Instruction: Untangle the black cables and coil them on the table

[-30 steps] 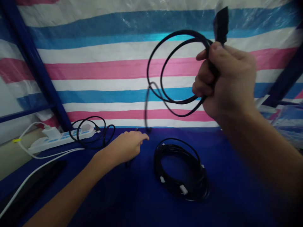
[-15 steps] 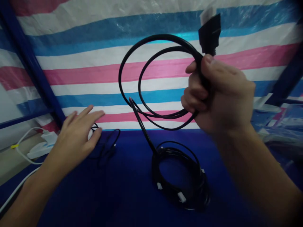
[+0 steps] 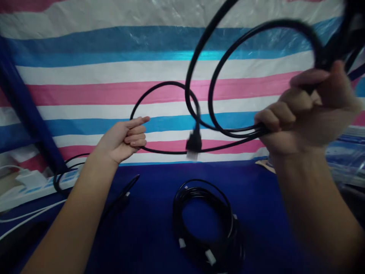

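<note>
A black cable (image 3: 212, 87) hangs in wide loops from my right hand (image 3: 308, 106), whose fingers are wrapped round the gathered strands at the upper right. My left hand (image 3: 128, 139) is closed on one strand of the same cable, which arcs up from it and also runs across to the right hand. A black plug (image 3: 194, 141) with a pale tip dangles at the end of that arc, between the hands. Another dark end at the top right corner is blurred. Below lies a coil of black cable (image 3: 182, 228) with small white connectors, touched by neither hand.
The blue tabletop (image 3: 142, 243) spans the lower view, with a striped plastic sheet (image 3: 94, 91) behind. A white power strip (image 3: 37, 192) with plugs and leads sits at the left, near a thin black cable (image 3: 121, 198). Clear plastic packaging (image 3: 348, 152) is at the right.
My left hand, spread and holding nothing before, has closed on a strand of the cable. My right hand has moved right with the loops, and a plug now hangs between the hands.
</note>
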{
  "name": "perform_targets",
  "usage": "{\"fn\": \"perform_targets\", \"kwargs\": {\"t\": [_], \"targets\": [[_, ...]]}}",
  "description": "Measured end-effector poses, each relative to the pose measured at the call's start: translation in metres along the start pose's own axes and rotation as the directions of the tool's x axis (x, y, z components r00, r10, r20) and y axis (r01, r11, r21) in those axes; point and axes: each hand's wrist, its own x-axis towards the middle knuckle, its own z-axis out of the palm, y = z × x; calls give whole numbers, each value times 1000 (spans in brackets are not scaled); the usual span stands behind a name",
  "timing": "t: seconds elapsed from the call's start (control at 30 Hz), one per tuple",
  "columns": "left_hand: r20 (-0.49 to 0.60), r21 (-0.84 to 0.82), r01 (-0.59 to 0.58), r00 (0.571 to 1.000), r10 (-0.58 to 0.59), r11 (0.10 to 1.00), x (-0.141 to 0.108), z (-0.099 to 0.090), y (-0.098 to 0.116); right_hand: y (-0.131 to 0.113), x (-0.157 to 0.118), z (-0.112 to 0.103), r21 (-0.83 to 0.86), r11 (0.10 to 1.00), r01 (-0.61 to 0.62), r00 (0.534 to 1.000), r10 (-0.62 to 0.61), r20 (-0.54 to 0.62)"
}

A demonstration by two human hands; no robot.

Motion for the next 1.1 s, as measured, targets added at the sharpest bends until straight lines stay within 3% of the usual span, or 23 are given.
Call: {"fn": "perform_targets", "kwargs": {"t": [0.13,0.23,0.33,0.4,0.47,0.53,0.6,0.67,0.77,0.8,0.87,0.93,1.0,1.1], "targets": [[-235,-339,-75,972,-7,938,14,-8,-1,0,3,-1,-36,998,-46,994,43,-97],[-347,-345,-175,937,48,922,14,-19,6,7,7,-5,-58,994,-91,980,80,-181],[-315,-260,-256,934,169,931,8,-25,16,15,12,-8,-87,990,-107,957,79,-280],[-241,-179,-308,934,262,934,2,-18,17,21,12,-3,-120,982,-149,944,105,-312],[-166,-16,-344,927,337,939,-2,-3,10,29,9,10,-183,962,-205,955,155,-253],[-113,205,-350,919,377,914,-2,15,-3,38,2,27,-267,929,-257,966,241,-92],[-59,427,-372,898,436,824,0,27,-17,44,-6,43,-336,889,-311,930,358,87],[-2,594,-431,843,537,679,4,31,-25,48,-13,54,-372,861,-347,884,433,175],[52,664,-515,756,653,543,5,25,-24,50,-16,57,-403,847,-348,873,450,191],[71,650,-522,765,640,553,4,23,-21,50,-15,56,-429,838,-337,873,449,192],[135,607,-482,846,516,632,-3,21,-13,51,-14,53,-513,812,-280,893,417,172],[205,579,-416,907,368,702,-11,23,-8,52,-14,54,-601,783,-161,947,294,129],[256,563,-377,926,279,735,-18,29,-7,53,-16,58,-652,758,-33,986,132,103],[309,567,-320,937,164,759,-27,39,-10,53,-23,66,-680,730,72,993,10,116]]}}
